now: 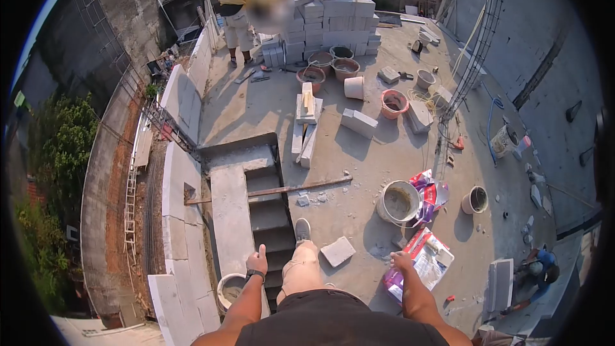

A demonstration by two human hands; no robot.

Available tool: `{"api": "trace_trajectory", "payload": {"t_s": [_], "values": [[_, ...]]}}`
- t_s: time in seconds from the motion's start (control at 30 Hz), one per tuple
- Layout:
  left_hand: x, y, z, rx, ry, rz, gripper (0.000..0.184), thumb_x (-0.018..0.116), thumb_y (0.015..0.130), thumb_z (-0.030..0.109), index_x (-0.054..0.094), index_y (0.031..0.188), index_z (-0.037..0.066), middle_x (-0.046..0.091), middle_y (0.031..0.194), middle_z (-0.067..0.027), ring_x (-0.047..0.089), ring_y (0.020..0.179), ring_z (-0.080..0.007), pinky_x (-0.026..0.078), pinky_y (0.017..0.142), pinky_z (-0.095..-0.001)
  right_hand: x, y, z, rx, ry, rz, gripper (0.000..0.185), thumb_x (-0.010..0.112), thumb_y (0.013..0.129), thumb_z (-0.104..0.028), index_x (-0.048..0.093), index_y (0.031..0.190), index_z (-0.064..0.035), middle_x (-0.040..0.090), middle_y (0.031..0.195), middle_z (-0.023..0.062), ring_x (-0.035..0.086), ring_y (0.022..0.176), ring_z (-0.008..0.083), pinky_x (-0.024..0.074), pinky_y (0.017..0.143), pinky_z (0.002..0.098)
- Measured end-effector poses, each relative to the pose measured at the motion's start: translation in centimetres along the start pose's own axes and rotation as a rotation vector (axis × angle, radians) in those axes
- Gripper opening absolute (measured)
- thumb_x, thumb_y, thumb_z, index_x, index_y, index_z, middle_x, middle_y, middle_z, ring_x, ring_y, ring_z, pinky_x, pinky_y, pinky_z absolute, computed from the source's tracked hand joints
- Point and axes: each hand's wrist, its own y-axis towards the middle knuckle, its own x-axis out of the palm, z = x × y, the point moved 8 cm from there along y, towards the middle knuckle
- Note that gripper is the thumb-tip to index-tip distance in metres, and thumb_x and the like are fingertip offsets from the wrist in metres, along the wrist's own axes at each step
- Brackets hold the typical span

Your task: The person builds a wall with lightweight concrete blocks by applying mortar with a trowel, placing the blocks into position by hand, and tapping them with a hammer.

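My left hand (257, 261), with a dark watch at the wrist, is in front of me over the stair opening (266, 214). Its thumb points up and its fingers are curled, with nothing showing in them. Just left of that forearm stands a mortar bucket (229, 291). My right hand (401, 261) is held out, its fingers curled in and no object visible in them. Below it lie a purple-and-white bag (428, 263) and a small grey piece (401, 241). Between my hands, a pale block (337, 251) lies on the floor beside my shoe (303, 229).
A wooden plank (288, 188) crosses the stairwell. Ahead are a large mortar bucket (398, 201), loose blocks (360, 123), tubs (346, 68) and a block stack (349, 19). One person (234, 6) stands at the back; another (544, 272) crouches at right. A low block wall (182, 218) edges the left.
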Motion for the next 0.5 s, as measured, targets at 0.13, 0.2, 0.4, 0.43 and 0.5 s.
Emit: {"api": "trace_trajectory", "payload": {"t_s": [0.13, 0.2, 0.4, 0.43, 0.5], "values": [[1.3, 4.0, 3.0, -0.117, 0.118, -0.075, 0.078, 0.043, 0.091, 0.072, 0.070, 0.079, 0.001, 0.068, 0.087, -0.0262, 0.066, 0.090, -0.0441, 0.050, 0.080, -0.0519, 3.8, 9.8, 7.1, -0.264, -0.732, -0.288, 0.032, 0.064, 0.096, -0.030, 0.066, 0.104, 0.0012, 0.070, 0.086, 0.0112, 0.068, 0.068, 0.0250, 0.0558, 0.057, 0.0402], [2.6, 6.4, 4.7, -0.132, 0.140, -0.105, 0.077, 0.043, 0.090, 0.074, 0.071, 0.080, 0.003, 0.069, 0.088, -0.0242, 0.067, 0.090, -0.0429, 0.051, 0.079, -0.0505, 3.0, 13.9, 9.2, -0.155, -0.686, -0.312, 0.032, 0.062, 0.097, -0.031, 0.067, 0.105, -0.0005, 0.071, 0.087, 0.0103, 0.070, 0.072, 0.0244, 0.0565, 0.059, 0.0391], [0.4, 18.2, 15.6, -0.091, 0.001, 0.012, 0.068, 0.057, 0.085, 0.070, 0.067, 0.073, 0.005, 0.070, 0.078, -0.0179, 0.067, 0.076, -0.0364, 0.051, 0.072, -0.0466, 1.3, 8.0, -15.9, 0.218, -0.099, -0.059, 0.034, 0.065, 0.094, -0.026, 0.058, 0.112, 0.0022, 0.065, 0.078, 0.0103, 0.064, 0.061, 0.0207, 0.0496, 0.049, 0.0352], [0.3, 20.0, 17.2, -0.116, -0.064, 0.058, 0.066, 0.062, 0.081, 0.071, 0.068, 0.071, 0.006, 0.069, 0.077, -0.0203, 0.068, 0.078, -0.0386, 0.052, 0.074, -0.0488, 0.7, 10.3, -18.0, 0.141, 0.042, -0.078, 0.032, 0.065, 0.094, -0.025, 0.059, 0.111, 0.0009, 0.064, 0.076, 0.0096, 0.063, 0.060, 0.0203, 0.0476, 0.046, 0.0332], [0.9, 25.2, 20.5, -0.011, -0.179, 0.092, 0.062, 0.066, 0.080, 0.068, 0.064, 0.069, 0.007, 0.069, 0.076, -0.0187, 0.067, 0.078, -0.0395, 0.052, 0.074, -0.0493, 0.9, 13.4, -24.9, 0.013, 0.121, -0.060, 0.029, 0.065, 0.094, -0.023, 0.059, 0.110, 0.0009, 0.062, 0.074, 0.0090, 0.062, 0.058, 0.0196, 0.0474, 0.045, 0.0317]]}}
